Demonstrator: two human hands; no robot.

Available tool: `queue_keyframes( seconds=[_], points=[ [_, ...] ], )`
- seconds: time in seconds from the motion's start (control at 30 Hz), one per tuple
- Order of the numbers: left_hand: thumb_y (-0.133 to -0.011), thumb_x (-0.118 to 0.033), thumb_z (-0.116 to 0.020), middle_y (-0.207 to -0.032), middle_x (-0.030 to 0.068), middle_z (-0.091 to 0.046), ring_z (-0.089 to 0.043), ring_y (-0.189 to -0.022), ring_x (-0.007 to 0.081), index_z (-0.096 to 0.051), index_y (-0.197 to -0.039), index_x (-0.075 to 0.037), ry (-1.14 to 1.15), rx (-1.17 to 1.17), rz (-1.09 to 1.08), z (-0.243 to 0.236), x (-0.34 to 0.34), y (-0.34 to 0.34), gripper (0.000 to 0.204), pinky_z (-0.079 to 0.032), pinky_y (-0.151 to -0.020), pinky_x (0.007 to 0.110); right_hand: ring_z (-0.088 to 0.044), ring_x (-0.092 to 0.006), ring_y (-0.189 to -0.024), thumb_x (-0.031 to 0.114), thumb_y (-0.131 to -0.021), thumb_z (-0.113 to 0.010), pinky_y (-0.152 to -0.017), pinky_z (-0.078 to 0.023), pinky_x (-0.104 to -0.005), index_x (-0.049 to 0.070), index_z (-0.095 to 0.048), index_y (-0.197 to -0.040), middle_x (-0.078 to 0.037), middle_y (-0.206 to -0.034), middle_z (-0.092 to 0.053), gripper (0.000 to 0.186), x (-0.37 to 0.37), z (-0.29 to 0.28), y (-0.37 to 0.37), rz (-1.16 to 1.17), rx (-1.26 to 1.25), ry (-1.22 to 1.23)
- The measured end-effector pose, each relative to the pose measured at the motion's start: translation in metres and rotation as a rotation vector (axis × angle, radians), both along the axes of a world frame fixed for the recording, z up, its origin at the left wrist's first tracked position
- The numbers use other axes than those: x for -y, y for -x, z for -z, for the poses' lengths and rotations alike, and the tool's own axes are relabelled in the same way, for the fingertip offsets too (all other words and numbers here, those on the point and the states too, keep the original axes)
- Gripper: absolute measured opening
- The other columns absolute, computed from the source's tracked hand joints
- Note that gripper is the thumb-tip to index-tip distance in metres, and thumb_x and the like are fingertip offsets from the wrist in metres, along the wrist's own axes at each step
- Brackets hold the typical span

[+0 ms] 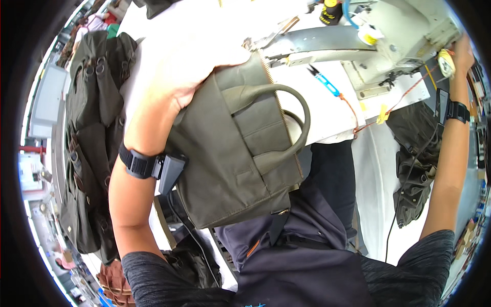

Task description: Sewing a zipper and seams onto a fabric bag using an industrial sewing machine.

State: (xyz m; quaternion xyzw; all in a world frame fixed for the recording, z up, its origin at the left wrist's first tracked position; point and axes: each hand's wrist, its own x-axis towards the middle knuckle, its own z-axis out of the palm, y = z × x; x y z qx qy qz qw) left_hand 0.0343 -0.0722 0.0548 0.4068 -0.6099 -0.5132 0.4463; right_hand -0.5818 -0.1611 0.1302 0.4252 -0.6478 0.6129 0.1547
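My left hand [192, 71], washed out by glare, grips the olive bag [220, 153] near its top corner. The bag has two looped handles and a zip along its right edge, which lies by the sewing machine's needle end and metal arm [317, 43]. My right hand [462, 53] is raised at the machine's right end, beside a pale cream object [446, 62]; its fingers are unclear at the rim of the picture. Blue thread snips [325, 82] on an orange cord lie on the white worktop [302, 120], right of the bag.
Piled dark olive bags [94, 143] line the left, with brown bags [115, 284] below. More olive pieces [411, 163] hang at the right under the table edge. A black and yellow container [330, 13] stands behind the machine. Co-workers [92, 23] appear at the far upper left.
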Motion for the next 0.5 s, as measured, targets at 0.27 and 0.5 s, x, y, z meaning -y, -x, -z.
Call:
queue_keyframes(
  seconds=[0.27, 0.5],
  points=[
    [-0.083, 0.004, -0.075, -0.101, 0.0055, -0.069, -0.068, -0.093, 0.0166, -0.067, -0.111, -0.001, -0.224, -0.118, 0.035, 0.007, 0.003, -0.005, 0.029, -0.058, -0.085, 0.030, -0.064, -0.0207, -0.071, 0.038, -0.096, -0.060, -0.062, -0.050, -0.0405, 0.005, -0.075, -0.104, -0.009, -0.085, -0.072, 0.037, -0.010, -0.084, 0.004, -0.006, -0.483, -0.167],
    [-0.087, 0.000, -0.074, -0.104, 0.0043, -0.070, -0.065, -0.100, 0.0165, -0.070, -0.108, -0.002, -0.346, 0.024, -0.040, 0.031, 0.020, -0.034, 0.022, -0.050, -0.095, 0.031, -0.065, -0.0205, -0.081, 0.042, -0.097, -0.061, -0.073, -0.051, -0.0378, 0.004, -0.075, -0.100, -0.015, -0.087, -0.072, 0.041, 0.088, -0.124, 0.010, 0.120, -0.460, -0.641]
  ],
)
